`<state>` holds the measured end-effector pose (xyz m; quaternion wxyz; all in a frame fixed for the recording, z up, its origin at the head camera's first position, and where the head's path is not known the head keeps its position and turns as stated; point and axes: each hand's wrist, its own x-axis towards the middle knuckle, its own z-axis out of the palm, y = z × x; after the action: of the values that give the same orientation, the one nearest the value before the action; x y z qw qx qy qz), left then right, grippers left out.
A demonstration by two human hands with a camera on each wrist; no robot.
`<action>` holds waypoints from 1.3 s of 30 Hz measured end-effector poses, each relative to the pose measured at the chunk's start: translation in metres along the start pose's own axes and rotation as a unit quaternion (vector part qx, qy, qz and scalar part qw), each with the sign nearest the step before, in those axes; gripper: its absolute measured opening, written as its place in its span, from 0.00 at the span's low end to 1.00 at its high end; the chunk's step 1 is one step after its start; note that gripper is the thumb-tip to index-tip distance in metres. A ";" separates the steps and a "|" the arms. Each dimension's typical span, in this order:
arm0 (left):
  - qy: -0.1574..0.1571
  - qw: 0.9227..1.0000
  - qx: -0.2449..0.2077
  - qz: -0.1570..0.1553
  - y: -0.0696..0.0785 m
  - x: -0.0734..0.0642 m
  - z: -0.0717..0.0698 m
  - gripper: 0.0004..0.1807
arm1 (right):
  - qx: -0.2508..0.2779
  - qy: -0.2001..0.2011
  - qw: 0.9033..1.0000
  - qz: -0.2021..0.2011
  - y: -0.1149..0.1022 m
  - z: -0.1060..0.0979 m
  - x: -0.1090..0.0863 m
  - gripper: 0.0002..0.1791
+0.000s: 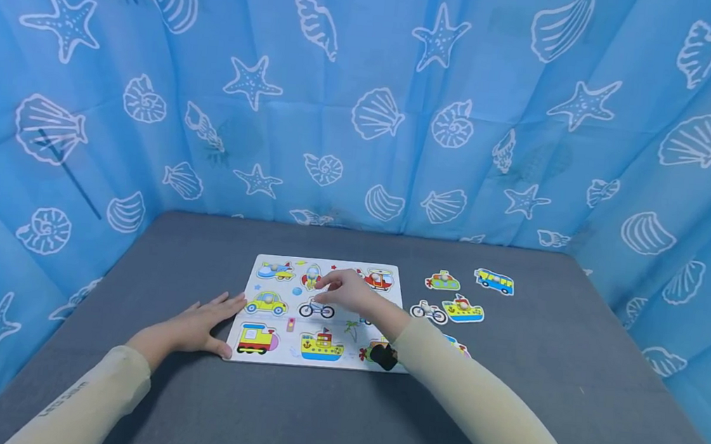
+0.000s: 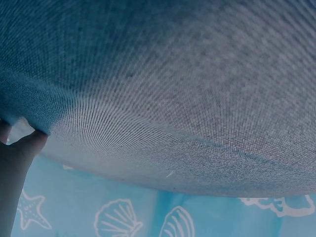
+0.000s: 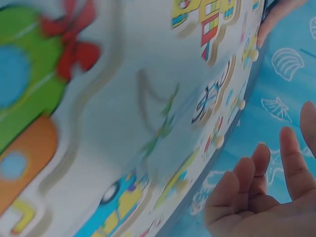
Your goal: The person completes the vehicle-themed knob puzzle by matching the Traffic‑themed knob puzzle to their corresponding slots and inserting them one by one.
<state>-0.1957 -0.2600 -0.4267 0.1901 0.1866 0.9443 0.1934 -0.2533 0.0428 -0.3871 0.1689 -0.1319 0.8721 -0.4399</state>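
A white vehicle puzzle board [image 1: 321, 323] lies on the table. My left hand [image 1: 197, 324] rests at its left edge, fingers spread and thumb by the lower corner. Over the board's upper middle hovers my right hand [image 1: 354, 294], its fingers loosely bent and nothing between them in the right wrist view. Close to these fingertips is the rocket piece [image 1: 311, 277]. Knobbed pieces also sit in the board: an airplane [image 1: 275, 271], a yellow car [image 1: 266, 302] and a helicopter [image 1: 379, 279]. The printed bicycle [image 1: 317, 309] shows below the right hand.
Right of the board lie a loose submarine [image 1: 443, 280], a blue bus [image 1: 495, 281], a bicycle piece [image 1: 429, 312] and a boat [image 1: 463, 309]. Another piece [image 1: 457, 345] is partly hidden by the right sleeve. A blue shell-patterned curtain [image 1: 349, 144] surrounds the grey table [image 1: 542, 407].
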 end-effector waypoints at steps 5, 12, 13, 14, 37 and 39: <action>0.002 1.000 0.001 -0.001 -0.001 0.001 0.001 0.60 | 0.004 0.012 1.000 0.003 0.004 -0.013 -0.009 0.13; 0.000 1.000 -0.004 -0.005 0.002 -0.001 0.000 0.60 | -0.004 0.016 1.000 0.005 0.010 -0.030 -0.021 0.13; -0.001 1.000 -0.006 -0.004 0.003 -0.002 0.000 0.60 | -0.003 0.014 1.000 0.006 0.011 -0.033 -0.023 0.13; -0.001 1.000 -0.008 -0.004 0.004 -0.002 0.000 0.59 | -0.003 0.014 1.000 0.008 0.012 -0.035 -0.025 0.13; -0.003 1.000 0.001 -0.005 0.005 -0.002 -0.001 0.60 | -0.017 0.033 0.999 0.008 0.047 -0.084 -0.054 0.16; -0.003 1.000 0.000 -0.005 0.005 -0.003 -0.001 0.60 | -0.018 0.032 0.999 0.010 0.050 -0.088 -0.057 0.16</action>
<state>-0.1926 -0.2574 -0.4231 0.1934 0.1826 0.9446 0.1921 -0.2419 0.1569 -0.3688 0.1428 -0.1118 0.8863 -0.4261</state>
